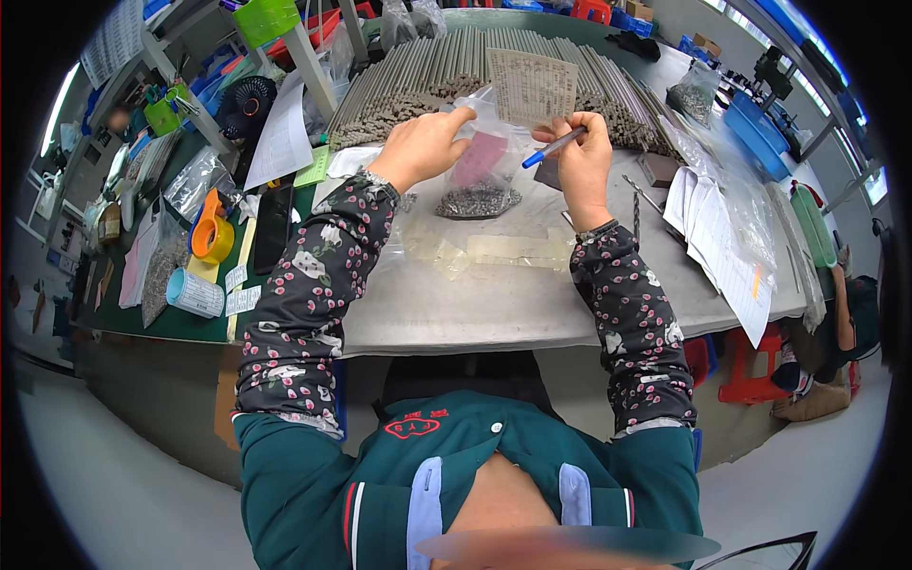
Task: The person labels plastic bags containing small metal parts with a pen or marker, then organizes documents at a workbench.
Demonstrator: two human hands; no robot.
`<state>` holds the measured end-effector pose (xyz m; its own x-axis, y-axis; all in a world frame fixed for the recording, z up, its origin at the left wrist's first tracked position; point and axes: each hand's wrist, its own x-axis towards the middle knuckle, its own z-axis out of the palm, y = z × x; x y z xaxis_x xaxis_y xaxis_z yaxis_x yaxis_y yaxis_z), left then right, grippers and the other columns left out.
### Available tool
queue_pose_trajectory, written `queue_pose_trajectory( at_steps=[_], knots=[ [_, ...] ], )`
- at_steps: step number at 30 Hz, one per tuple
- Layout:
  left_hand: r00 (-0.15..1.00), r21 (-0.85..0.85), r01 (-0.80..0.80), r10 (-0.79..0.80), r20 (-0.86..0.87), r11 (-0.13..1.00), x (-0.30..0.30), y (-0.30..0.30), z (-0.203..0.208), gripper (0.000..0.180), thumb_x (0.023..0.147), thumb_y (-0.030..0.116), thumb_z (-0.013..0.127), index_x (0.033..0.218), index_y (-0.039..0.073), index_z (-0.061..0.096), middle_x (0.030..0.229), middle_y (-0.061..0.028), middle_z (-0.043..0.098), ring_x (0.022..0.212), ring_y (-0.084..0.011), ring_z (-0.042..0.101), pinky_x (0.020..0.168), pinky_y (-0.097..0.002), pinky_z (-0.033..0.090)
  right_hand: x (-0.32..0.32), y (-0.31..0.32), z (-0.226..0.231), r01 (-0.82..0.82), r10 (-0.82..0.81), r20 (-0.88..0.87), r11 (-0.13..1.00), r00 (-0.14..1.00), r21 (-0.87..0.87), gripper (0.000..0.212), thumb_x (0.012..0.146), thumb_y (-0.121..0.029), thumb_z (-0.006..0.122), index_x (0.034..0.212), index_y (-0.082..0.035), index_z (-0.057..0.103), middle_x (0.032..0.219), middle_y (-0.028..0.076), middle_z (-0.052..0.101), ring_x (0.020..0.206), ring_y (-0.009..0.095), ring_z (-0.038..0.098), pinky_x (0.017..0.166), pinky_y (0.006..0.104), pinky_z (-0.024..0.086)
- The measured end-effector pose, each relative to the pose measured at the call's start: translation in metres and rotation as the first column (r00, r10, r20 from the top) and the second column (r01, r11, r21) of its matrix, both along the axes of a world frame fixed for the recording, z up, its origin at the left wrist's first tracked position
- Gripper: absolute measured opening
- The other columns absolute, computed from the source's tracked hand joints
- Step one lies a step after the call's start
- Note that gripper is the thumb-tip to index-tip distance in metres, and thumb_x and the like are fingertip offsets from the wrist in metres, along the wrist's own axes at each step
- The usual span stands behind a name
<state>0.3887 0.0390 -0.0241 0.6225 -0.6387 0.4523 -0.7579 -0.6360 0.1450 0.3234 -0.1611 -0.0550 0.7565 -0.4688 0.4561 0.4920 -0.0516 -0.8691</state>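
Note:
My left hand [423,144] pinches the top of a clear plastic bag [483,166] that stands on the grey table [456,304]. Small grey metal parts [478,200] fill the bag's bottom, and a pink slip shows inside it. My right hand [581,157] grips a blue pen [554,147] and also pinches the lower edge of a printed paper sheet [532,87] held upright above the bag. Both hands are close together, on either side of the bag.
Rows of grey metal rods [446,66] lie behind the bag. An orange tape dispenser [212,231], a black phone [273,226] and a tape roll [194,293] sit at left. Paper sheets [722,247], a drill bit [636,219] and blue bins [755,133] are at right.

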Motion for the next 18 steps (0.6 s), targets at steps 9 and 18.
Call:
queue_pose_trajectory(
  at_steps=[9,18],
  knots=[
    [0.977,0.035,0.153,-0.156,0.145,0.988,-0.011,0.007,0.015,0.012,0.084,0.02,0.058,0.091,0.009,0.056,0.08,-0.0069,0.062,0.077,-0.0302,0.061,0.063,-0.0409,0.048,0.007,-0.027,0.025,-0.058,0.052,-0.031,0.711,0.998,-0.701,0.01,0.086,0.0,0.054,0.094,-0.001,0.058,0.074,0.002,0.064,0.06,0.008,0.06,0.052,0.0222,0.047],
    [0.97,0.163,0.206,-0.223,0.093,0.965,0.002,0.029,0.017,0.009,0.079,0.015,0.064,0.084,0.01,0.058,0.088,-0.0034,0.052,0.091,-0.0221,0.057,0.071,-0.037,0.049,0.014,-0.018,0.086,-0.095,0.086,-0.094,0.011,0.992,-0.995,0.024,0.072,0.002,0.061,0.094,-0.007,0.065,0.078,0.016,0.064,0.076,0.032,0.063,0.067,0.0399,0.049]
  ],
)
